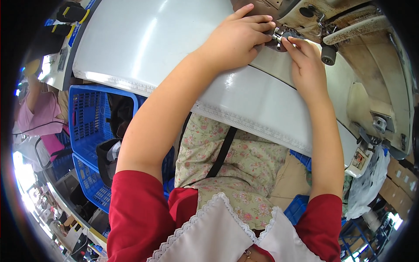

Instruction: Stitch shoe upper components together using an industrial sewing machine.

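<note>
A sewing machine (pixel 371 56) with a worn cream body stands at the upper right. My left hand (pixel 240 38) lies beside its metal presser foot (pixel 277 38), palm down with the fingers stretched and apart, on or next to a brown piece (pixel 257 5). Right of the foot is my right hand (pixel 305 61), its thumb and forefinger drawn close together at the foot. Whatever those fingertips hold is too small to make out. A small dark grey-blue piece (pixel 291 32) shows just behind them. My wrists rest over the pale worktop (pixel 170 39).
A printed ruler strip (pixel 244 121) runs along the worktop's near edge. Blue plastic baskets (pixel 87 113) holding dark items stand at the left. Another person in pink (pixel 41 111) is at the far left. A clear plastic bag (pixel 369 183) hangs at the right, near cardboard boxes (pixel 399 179).
</note>
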`<state>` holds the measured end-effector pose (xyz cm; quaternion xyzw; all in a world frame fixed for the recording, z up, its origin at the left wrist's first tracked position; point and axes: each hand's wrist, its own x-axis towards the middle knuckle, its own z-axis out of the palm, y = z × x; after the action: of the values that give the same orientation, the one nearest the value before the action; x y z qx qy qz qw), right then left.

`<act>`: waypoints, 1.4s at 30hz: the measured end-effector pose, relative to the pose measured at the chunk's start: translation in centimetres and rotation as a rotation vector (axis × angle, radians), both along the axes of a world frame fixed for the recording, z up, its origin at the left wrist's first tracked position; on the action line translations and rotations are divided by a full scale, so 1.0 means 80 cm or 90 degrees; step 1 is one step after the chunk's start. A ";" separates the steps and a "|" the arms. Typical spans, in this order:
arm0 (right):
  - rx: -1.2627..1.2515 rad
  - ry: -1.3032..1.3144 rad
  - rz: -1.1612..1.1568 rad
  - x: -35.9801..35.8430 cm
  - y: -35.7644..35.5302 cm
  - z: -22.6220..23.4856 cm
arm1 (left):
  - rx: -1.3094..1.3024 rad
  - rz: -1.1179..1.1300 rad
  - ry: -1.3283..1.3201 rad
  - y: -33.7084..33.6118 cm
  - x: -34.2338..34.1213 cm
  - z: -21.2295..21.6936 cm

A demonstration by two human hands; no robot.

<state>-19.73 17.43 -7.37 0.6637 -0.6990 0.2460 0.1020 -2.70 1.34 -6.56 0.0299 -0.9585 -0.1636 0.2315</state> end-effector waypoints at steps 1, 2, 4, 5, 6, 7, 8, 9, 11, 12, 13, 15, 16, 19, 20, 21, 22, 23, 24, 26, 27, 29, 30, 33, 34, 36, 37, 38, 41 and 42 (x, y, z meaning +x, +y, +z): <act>0.002 -0.006 -0.004 0.000 -0.001 -0.001 | 0.000 0.004 0.000 -0.001 0.000 -0.005; 0.004 -0.011 -0.007 0.001 -0.001 -0.002 | -0.036 0.020 0.046 -0.001 -0.001 -0.011; -0.004 0.002 -0.002 -0.004 0.000 -0.003 | -0.072 0.039 0.094 -0.001 -0.003 -0.013; -0.012 0.015 0.000 -0.004 0.000 -0.003 | -0.064 0.036 0.084 -0.002 -0.004 -0.014; -0.011 0.015 0.004 -0.002 -0.001 -0.003 | -0.056 0.033 0.073 -0.003 -0.004 -0.016; -0.005 -0.005 -0.002 0.000 -0.001 -0.001 | -0.055 0.038 0.072 -0.003 -0.004 -0.018; 0.001 -0.024 -0.008 0.002 -0.001 0.000 | -0.053 0.034 0.077 -0.005 -0.004 -0.020; 0.002 -0.024 -0.005 0.003 -0.001 0.002 | -0.052 0.029 0.082 -0.006 -0.005 -0.020; 0.004 0.005 -0.006 0.003 -0.001 0.004 | -0.048 0.029 0.077 -0.009 -0.007 -0.021; 0.004 0.005 -0.005 0.004 -0.001 0.003 | -0.046 0.025 0.072 -0.010 -0.008 -0.022; 0.008 -0.003 -0.007 0.004 -0.001 0.002 | -0.045 0.026 0.072 -0.011 -0.008 -0.023; 0.012 -0.010 -0.009 0.005 0.000 0.002 | -0.027 0.022 0.089 -0.012 -0.009 -0.026; 0.007 -0.011 -0.007 0.006 -0.001 0.002 | -0.026 0.022 0.088 -0.012 -0.009 -0.027; 0.005 -0.014 -0.006 0.009 -0.002 0.003 | -0.020 0.026 0.091 -0.013 -0.008 -0.028; 0.008 -0.017 -0.007 0.009 -0.003 0.003 | -0.019 0.029 0.086 -0.014 -0.008 -0.028; 0.005 -0.016 -0.009 0.008 -0.002 0.005 | -0.021 0.029 0.080 -0.013 -0.010 -0.024; 0.000 -0.015 -0.010 0.007 -0.001 0.006 | -0.024 0.027 0.081 -0.012 -0.010 -0.021; -0.005 -0.013 -0.011 0.006 -0.001 0.007 | -0.032 0.033 0.078 -0.010 -0.010 -0.018; -0.006 -0.013 -0.011 0.006 -0.002 0.006 | -0.039 0.042 0.074 -0.010 -0.009 -0.018; -0.002 -0.017 -0.010 0.005 -0.003 0.006 | -0.041 0.049 0.072 -0.009 -0.009 -0.017; -0.004 -0.016 -0.011 0.005 -0.003 0.005 | -0.041 0.056 0.069 -0.008 -0.009 -0.017; -0.002 -0.024 -0.016 0.005 -0.004 0.001 | -0.048 0.066 0.062 -0.008 -0.008 -0.017; -0.002 -0.023 -0.018 0.005 -0.003 0.001 | -0.050 0.076 0.054 -0.006 -0.007 -0.017; 0.027 -0.054 -0.024 0.005 -0.001 0.000 | -0.051 0.078 0.048 -0.004 -0.007 -0.016; 0.033 -0.052 -0.030 0.005 0.000 -0.001 | -0.053 0.077 0.049 -0.004 -0.007 -0.016; 0.038 -0.050 -0.036 0.006 0.002 0.000 | -0.056 0.082 0.040 -0.002 -0.008 -0.014; 0.045 -0.051 -0.034 0.008 0.001 0.001 | -0.057 0.081 0.039 -0.002 -0.007 -0.013; 0.053 -0.053 -0.031 0.009 0.001 0.001 | -0.063 0.087 0.025 -0.002 -0.006 -0.012; 0.016 -0.026 -0.024 0.005 0.000 -0.002 | -0.062 0.080 0.015 -0.003 -0.006 -0.011; 0.015 -0.025 -0.026 0.004 -0.001 -0.003 | -0.052 0.068 0.017 -0.004 -0.007 -0.010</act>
<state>-19.41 17.37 -7.64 0.6455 -0.7169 0.2490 0.0856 -3.23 1.03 -7.37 0.0697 -0.9583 -0.1124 0.2534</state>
